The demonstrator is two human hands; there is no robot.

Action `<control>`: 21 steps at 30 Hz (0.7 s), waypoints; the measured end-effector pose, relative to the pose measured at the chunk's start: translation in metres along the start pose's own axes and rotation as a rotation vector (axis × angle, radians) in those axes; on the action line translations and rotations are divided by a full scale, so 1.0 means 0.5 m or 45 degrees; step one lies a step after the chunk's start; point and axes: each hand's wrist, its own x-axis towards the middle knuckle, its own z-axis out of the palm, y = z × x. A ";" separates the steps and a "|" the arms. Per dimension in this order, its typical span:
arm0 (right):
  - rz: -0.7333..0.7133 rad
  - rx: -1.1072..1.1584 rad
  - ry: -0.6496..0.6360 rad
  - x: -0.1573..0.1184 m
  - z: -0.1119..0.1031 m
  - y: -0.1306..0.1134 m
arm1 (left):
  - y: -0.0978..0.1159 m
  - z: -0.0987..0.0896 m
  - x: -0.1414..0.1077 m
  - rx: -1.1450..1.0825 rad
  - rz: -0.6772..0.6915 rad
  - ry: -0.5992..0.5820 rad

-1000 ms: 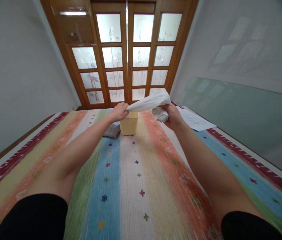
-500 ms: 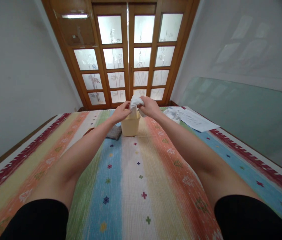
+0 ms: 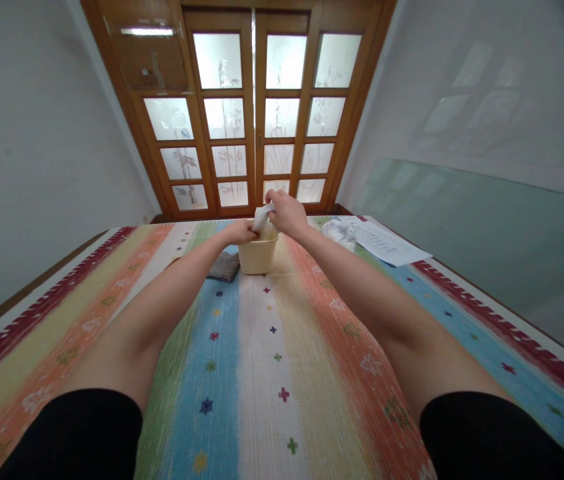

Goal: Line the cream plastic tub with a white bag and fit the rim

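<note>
A white cloth [image 3: 263, 217] is stretched between my hands above a pale yellow tub [image 3: 257, 257]. My right hand [image 3: 287, 212] pinches its upper end, higher than the tub's rim. My left hand [image 3: 241, 231] is closed at the cloth's lower part, beside the left side of the rim; its fingertips are partly hidden. What lies inside the tub cannot be seen from here. Against the tub's left side rests a folded grey cloth [image 3: 224, 267].
A crumpled white cloth [image 3: 341, 233] lies right of the tub, beside a printed sheet of paper [image 3: 393, 244]. A colourful striped tablecloth [image 3: 262, 373] covers the table. Wooden doors with glass panes [image 3: 257, 113] stand behind the table's far edge.
My left hand has moved down to the tub's rim. The white cloth, bunched over between both hands before, now runs slantwise from my right hand down toward my left.
</note>
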 end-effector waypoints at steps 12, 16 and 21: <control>-0.230 -0.109 -0.574 0.017 0.012 -0.027 | 0.009 -0.069 -0.043 -0.039 0.209 -0.317; -0.258 -0.157 -0.708 0.022 0.008 -0.034 | 0.013 -0.067 -0.082 -0.038 0.302 -0.242; -0.313 -0.275 -0.863 0.006 0.023 -0.046 | 0.015 -0.029 -0.121 -0.168 0.386 -0.013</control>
